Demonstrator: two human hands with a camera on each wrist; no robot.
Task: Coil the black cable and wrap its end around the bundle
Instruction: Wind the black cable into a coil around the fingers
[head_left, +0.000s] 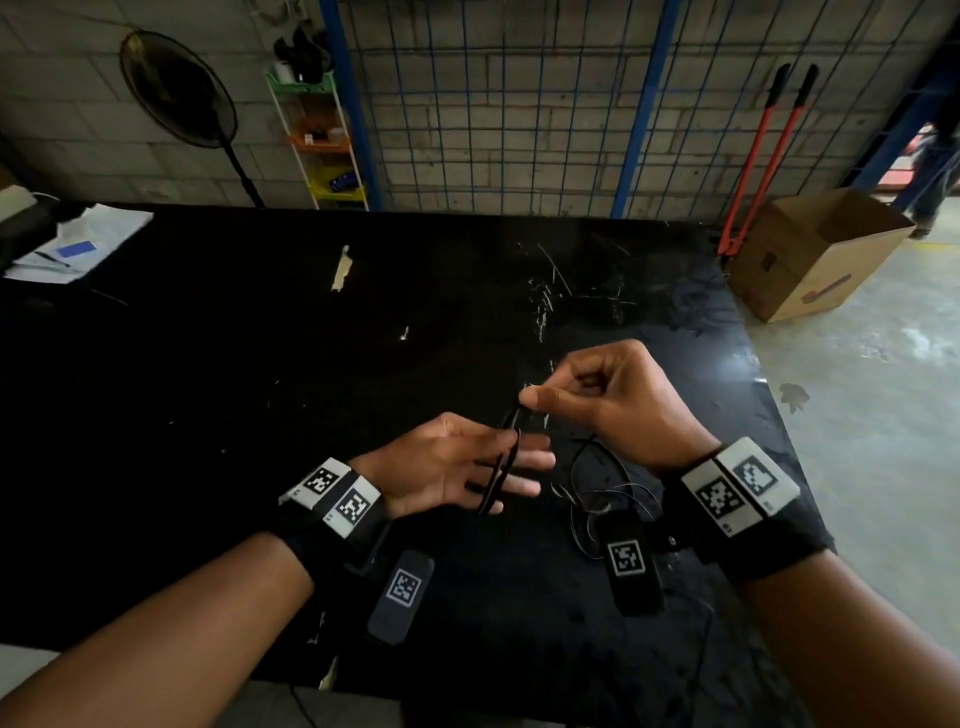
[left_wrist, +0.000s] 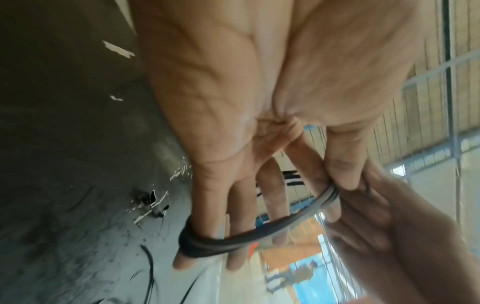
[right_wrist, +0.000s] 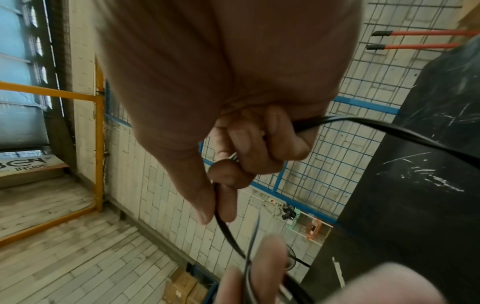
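Observation:
The thin black cable (head_left: 498, 473) lies in several loops across my left hand (head_left: 457, 467), which is held palm up over the black table (head_left: 260, 364) with fingers straight and spread. In the left wrist view the loops (left_wrist: 249, 236) run from the little finger (left_wrist: 189, 257) to the thumb side. My right hand (head_left: 602, 395) hovers just above and pinches a strand between thumb and forefinger; the right wrist view shows that strand (right_wrist: 223, 224) leaving the pinch and more cable (right_wrist: 389, 125) passing through the curled fingers. Loose cable (head_left: 597, 483) trails on the table below the right wrist.
Papers (head_left: 72, 244) lie at the table's far left corner. Right of the table, an open cardboard box (head_left: 815, 254) and red-handled bolt cutters (head_left: 753, 156) stand on the floor. A fan (head_left: 176, 88), a small shelf rack (head_left: 322, 130) and a wire mesh wall are behind.

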